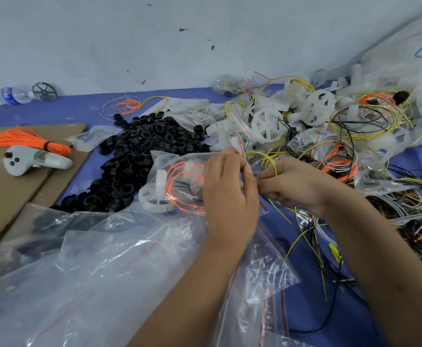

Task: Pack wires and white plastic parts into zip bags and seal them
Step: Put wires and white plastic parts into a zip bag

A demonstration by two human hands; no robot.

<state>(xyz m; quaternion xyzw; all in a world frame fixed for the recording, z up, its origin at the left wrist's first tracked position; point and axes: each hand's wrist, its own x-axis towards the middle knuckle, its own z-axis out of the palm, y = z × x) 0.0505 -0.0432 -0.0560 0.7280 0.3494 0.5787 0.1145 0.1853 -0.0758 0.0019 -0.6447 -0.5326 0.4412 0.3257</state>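
Note:
A clear zip bag [174, 176] lies at the centre with a white plastic wheel [154, 196] and coiled orange wire [184, 186] inside. My left hand [230, 191] pinches the bag's red-striped mouth. My right hand [295, 184] is closed on the same mouth from the right, with a yellow wire [271, 161] looping up out of its fingers. Whether that wire's end is inside the bag is hidden by my fingers.
A heap of black rings [134, 156] lies left of the bag. White wheels [267, 123] and tangled yellow wires [360, 116] fill the right. Empty zip bags [104, 271] cover the front. Cardboard [9, 186] at left bears an orange wire bundle [29, 141] and a controller [29, 161].

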